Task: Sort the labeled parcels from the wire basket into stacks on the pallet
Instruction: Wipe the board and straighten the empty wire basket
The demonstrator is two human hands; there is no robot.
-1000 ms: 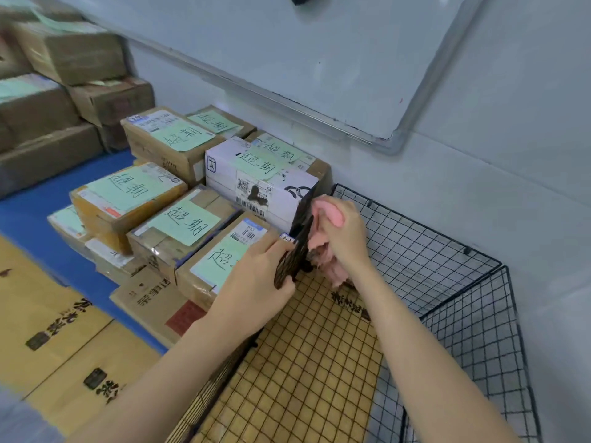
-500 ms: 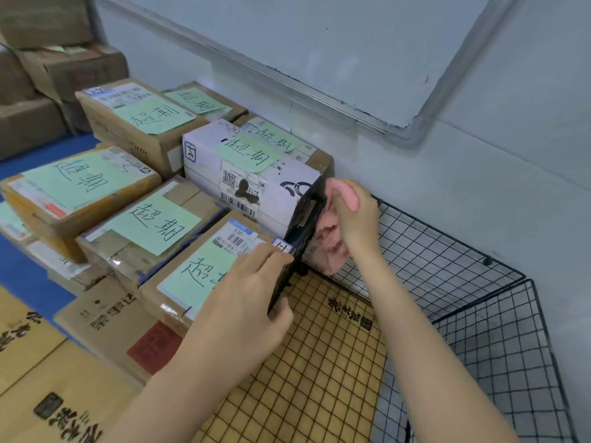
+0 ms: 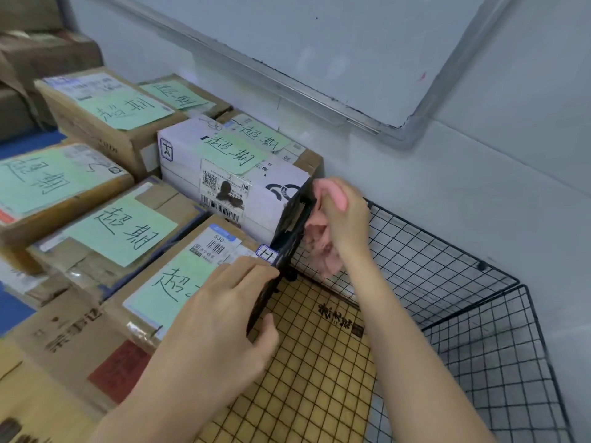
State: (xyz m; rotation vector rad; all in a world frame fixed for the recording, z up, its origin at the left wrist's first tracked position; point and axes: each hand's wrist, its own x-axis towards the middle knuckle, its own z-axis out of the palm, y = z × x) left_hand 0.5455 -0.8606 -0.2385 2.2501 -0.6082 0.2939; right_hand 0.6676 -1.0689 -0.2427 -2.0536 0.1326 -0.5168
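Observation:
The black wire basket (image 3: 447, 241) stands against the wall, with a sheet of printed cardboard (image 3: 316, 362) lining its floor and no parcels visible inside. Its left side panel (image 3: 292, 228) stands edge-on against the parcels. My left hand (image 3: 220, 318) pinches the panel's lower part. My right hand (image 3: 347, 219) grips the panel's top, with something soft and pink bunched under its fingers. Left of the panel, a white parcel (image 3: 185, 167) and a brown parcel (image 3: 179, 282) carry green handwritten labels. They sit in stacks on the blue pallet (image 3: 12, 311).
More labeled cardboard parcels (image 3: 105, 100) fill the pallet to the left and back. Flattened cardboard (image 3: 70, 343) lies in front of them. A whiteboard (image 3: 319, 43) leans on the wall above. Plain brown boxes (image 3: 48, 52) stand at the far left.
Both hands stay on the basket's side panel. The view has come closer and swung right, so the parcels look larger and sit further left.

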